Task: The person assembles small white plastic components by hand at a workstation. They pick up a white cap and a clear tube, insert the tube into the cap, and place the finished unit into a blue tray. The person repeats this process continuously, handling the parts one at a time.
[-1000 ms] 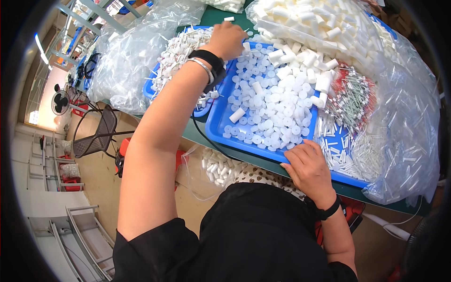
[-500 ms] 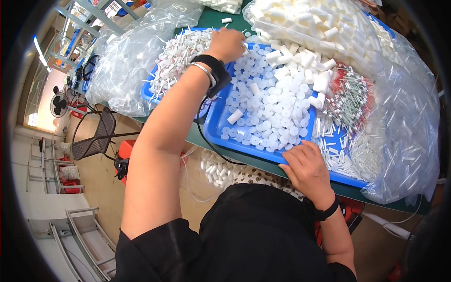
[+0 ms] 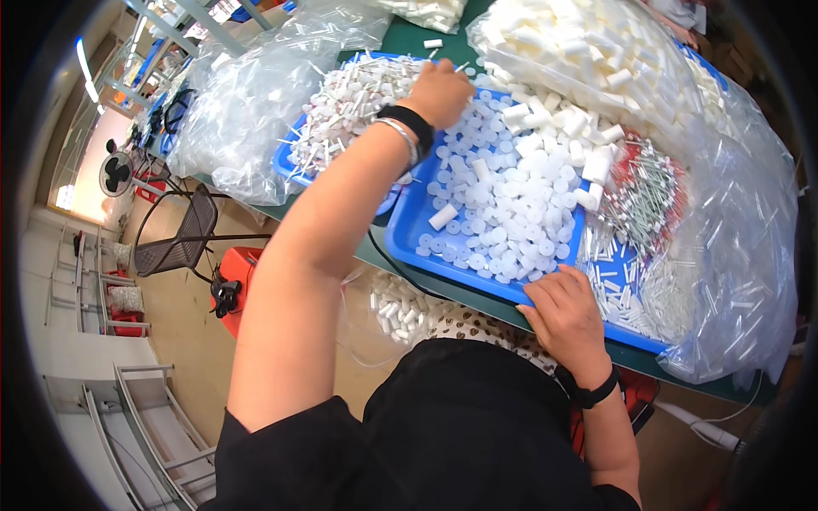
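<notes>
My left hand (image 3: 442, 93) reaches across to the far end, where two blue trays meet. Its fingers are curled, and thin white pins poke out near the tips; what they pinch is hidden. Below that wrist, the left blue tray (image 3: 285, 162) is heaped with white-headed pins (image 3: 358, 98). The middle blue tray (image 3: 409, 232) holds many translucent round washers (image 3: 511, 221) and some white foam cylinders (image 3: 443, 217). At its near right corner my right hand (image 3: 569, 319) closes over the rim, fingers on the inner side and thumb outside.
A plastic bag of white foam cylinders (image 3: 579, 51) bulges at the back. Right of it lie red-and-silver pins (image 3: 643, 192) and short white tubes (image 3: 618, 289) beside clear plastic (image 3: 741, 281). Crumpled bags (image 3: 247, 111) cover the left side. A black chair (image 3: 192, 234) stands beyond.
The whole view has shifted, so trays and hands sit slightly further right. My left hand stays at the far end between the trays; my right hand remains on the rim.
</notes>
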Available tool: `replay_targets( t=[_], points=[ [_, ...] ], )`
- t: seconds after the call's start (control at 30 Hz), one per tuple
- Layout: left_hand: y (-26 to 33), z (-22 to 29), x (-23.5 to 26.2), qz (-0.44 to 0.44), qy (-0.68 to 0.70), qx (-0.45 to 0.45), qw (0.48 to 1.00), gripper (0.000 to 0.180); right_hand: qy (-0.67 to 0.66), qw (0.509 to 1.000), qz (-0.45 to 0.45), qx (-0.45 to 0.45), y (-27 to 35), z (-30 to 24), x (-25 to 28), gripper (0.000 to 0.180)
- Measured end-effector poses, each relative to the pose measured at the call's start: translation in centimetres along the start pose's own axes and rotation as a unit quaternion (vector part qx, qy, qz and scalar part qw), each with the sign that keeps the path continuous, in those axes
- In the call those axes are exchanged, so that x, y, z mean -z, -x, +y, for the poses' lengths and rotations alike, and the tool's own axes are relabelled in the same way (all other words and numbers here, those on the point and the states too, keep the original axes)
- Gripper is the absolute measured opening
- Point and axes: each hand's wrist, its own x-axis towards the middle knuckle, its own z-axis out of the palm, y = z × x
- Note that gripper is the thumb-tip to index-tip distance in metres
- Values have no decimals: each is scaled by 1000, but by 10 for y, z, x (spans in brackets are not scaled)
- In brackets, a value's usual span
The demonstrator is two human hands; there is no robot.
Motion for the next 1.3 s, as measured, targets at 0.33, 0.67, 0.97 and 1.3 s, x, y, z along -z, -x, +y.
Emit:
replay_targets(
  t=[0.33, 0.67, 0.97, 1.3],
  points=[
    [1, 5, 2, -37, 31, 103, 994, 16, 1, 1000, 9, 6, 1, 0, -2, 26],
    [13, -42, 42, -31, -14, 286, 958, 37, -4, 1000, 14, 6, 1, -1, 0, 25],
    [63, 22, 63, -128, 321, 93, 934, 35, 8, 1000, 15, 3, 3, 2, -3, 23],
    [153, 95, 54, -134, 324, 103, 931, 35, 4, 1000, 12, 8, 3, 0, -3, 24]
  ],
)
